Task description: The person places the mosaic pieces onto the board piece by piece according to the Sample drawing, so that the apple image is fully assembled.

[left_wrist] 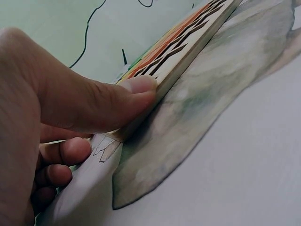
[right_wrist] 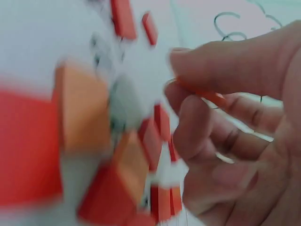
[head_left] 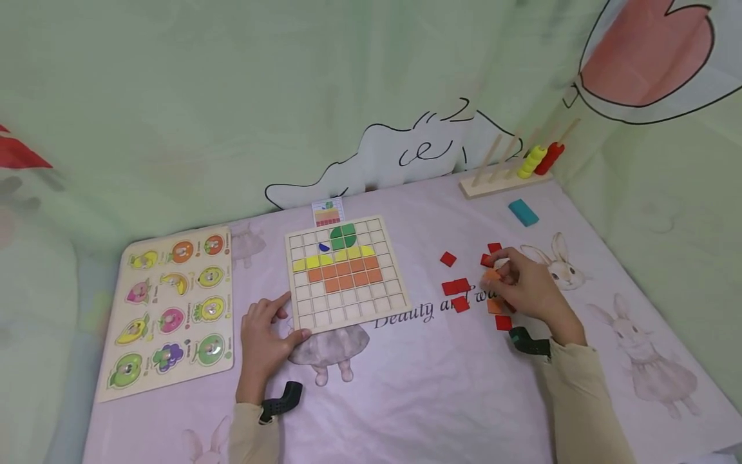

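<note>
Right wrist view blurred; right hand point(head_left: 524, 283) pinches an orange tile point(right_wrist: 200, 93), mostly hidden by fingers. Left hand point(head_left: 263, 335) grips grid board point(head_left: 344, 274) corner, thumb on edge

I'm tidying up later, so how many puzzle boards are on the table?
2: the fruit peg puzzle at the far left, and the grid tile board in the middle, its corner held by the left hand. None looks hidden.
</note>
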A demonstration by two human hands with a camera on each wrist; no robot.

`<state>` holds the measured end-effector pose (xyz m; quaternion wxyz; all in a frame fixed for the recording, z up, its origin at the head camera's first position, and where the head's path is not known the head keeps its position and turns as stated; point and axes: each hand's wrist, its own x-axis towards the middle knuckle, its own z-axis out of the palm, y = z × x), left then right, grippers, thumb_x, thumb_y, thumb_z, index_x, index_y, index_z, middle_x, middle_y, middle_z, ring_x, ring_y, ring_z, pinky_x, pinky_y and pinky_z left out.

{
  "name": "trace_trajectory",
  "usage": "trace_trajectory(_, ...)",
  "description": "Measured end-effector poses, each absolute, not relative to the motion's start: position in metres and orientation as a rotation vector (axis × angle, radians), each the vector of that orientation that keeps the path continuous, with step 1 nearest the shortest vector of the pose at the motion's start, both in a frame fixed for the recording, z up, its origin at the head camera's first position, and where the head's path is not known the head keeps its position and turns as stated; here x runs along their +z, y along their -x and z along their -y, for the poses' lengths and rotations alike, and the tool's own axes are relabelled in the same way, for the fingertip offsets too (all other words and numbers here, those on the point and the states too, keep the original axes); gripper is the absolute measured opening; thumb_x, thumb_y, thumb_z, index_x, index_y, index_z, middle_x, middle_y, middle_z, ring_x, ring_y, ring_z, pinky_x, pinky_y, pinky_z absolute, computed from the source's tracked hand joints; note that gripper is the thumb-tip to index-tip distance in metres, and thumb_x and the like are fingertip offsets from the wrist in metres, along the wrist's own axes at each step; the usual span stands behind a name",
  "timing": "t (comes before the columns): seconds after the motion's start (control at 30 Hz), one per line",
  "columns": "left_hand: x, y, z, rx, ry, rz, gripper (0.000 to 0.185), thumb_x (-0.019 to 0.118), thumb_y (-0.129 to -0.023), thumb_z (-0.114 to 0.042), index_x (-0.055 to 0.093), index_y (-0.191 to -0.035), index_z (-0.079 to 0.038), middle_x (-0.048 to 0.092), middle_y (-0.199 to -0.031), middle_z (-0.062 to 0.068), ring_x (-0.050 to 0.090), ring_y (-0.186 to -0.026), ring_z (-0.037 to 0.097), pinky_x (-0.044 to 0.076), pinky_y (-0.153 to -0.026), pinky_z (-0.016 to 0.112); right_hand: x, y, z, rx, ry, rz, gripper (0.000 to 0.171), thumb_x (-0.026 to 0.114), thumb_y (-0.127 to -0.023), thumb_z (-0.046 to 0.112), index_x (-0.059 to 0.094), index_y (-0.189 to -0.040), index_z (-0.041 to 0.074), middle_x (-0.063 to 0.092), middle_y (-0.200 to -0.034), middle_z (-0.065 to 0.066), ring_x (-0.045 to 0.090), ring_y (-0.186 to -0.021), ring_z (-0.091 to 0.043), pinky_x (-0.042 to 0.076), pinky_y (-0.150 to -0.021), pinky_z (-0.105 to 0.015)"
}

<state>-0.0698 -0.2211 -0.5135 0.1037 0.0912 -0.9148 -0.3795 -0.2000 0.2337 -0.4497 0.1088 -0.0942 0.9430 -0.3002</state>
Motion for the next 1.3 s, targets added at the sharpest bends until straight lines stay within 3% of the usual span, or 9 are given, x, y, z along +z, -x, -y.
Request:
trace_trajectory(0.17, -0.515, 0.07, 0.223, -1.127, -0.277, 2.699, 0.077, 0.095, -0.064, -0.025, 0.072, -0.135, -0.004, 0.055, -0.089, 0.006, 0.043, -0.089, 0.022, 0.032, -0.087, 0.044, -0.45, 0.208, -0.203, -1.065, 0.335, -2.8, 0.028, 0.083, -0.093, 0.023, 0.072, -0.115, 0.01, 0.067, -0.09, -0.008, 0.06, -0.078, -0.02, 0.049, -0.062, -0.023)
trace_trajectory(0.3, -0.517, 0.07, 0.225, -1.123, -0.271, 2.69, 0.077, 0.095, -0.063, -0.024, 0.072, -0.134, -0.004, 0.056, -0.089, 0.006, 0.044, -0.088, 0.022, 0.032, -0.086, 0.043, -0.449, 0.213, -0.167, -1.154, 0.269, -2.72, 0.033, 0.083, -0.093, 0.024, 0.074, -0.123, 0.012, 0.074, -0.098, -0.012, 0.065, -0.086, -0.025, 0.053, -0.065, -0.024)
trace_trajectory(0.43, -0.519, 0.071, 0.225, -1.121, -0.26, 2.677, 0.078, 0.094, -0.062, -0.023, 0.072, -0.134, -0.003, 0.056, -0.088, 0.006, 0.043, -0.087, 0.02, 0.032, -0.086, 0.043, -0.452, 0.215, -0.128, -1.254, 0.337, -2.599, 0.036, 0.08, -0.094, 0.012, 0.073, -0.129, 0.011, 0.076, -0.104, -0.014, 0.067, -0.087, -0.027, 0.051, -0.066, -0.024)
trace_trajectory(0.6, -0.52, 0.072, 0.226, -1.091, -0.235, 2.672, 0.075, 0.094, -0.065, -0.028, 0.073, -0.133, -0.004, 0.056, -0.087, 0.005, 0.043, -0.086, 0.019, 0.033, -0.084, 0.042, -0.46, 0.215, -0.078, -1.305, 0.508, -2.515, 0.034, 0.081, -0.092, 0.008, 0.074, -0.125, 0.007, 0.079, -0.102, -0.011, 0.072, -0.091, -0.022, 0.049, -0.075, -0.026)
trace_trajectory(0.97, -0.522, 0.074, 0.226, -1.069, -0.224, 2.693, 0.075, 0.095, -0.066, -0.03, 0.073, -0.133, -0.004, 0.056, -0.087, 0.004, 0.044, -0.087, 0.019, 0.032, -0.084, 0.041, -0.472, 0.201, 0.015, -1.144, 0.759, -2.507, 0.028, 0.088, -0.087, 0.017, 0.079, -0.113, 0.01, 0.072, -0.1, -0.005, 0.059, -0.082, -0.016, 0.048, -0.074, -0.027)
trace_trajectory(1.13, -0.522, 0.075, 0.226, -1.09, -0.23, 2.697, 0.077, 0.094, -0.064, -0.027, 0.072, -0.134, -0.004, 0.057, -0.089, 0.004, 0.046, -0.089, 0.022, 0.032, -0.084, 0.04, -0.476, 0.197, 0.037, -0.891, 0.818, -2.585, 0.029, 0.089, -0.087, 0.026, 0.081, -0.114, 0.02, 0.061, -0.097, -0.002, 0.051, -0.081, -0.016, 0.04, -0.072, -0.029)
trace_trajectory(1.3, -0.522, 0.076, 0.228, -1.082, -0.229, 2.704, 0.076, 0.095, -0.064, -0.027, 0.072, -0.133, -0.004, 0.057, -0.089, 0.004, 0.047, -0.089, 0.022, 0.033, -0.083, 0.04, -0.478, 0.196, 0.047, -0.786, 0.821, -2.624, 0.029, 0.089, -0.088, 0.026, 0.081, -0.115, 0.021, 0.056, -0.093, -0.001, 0.05, -0.078, -0.016, 0.038, -0.067, -0.028)
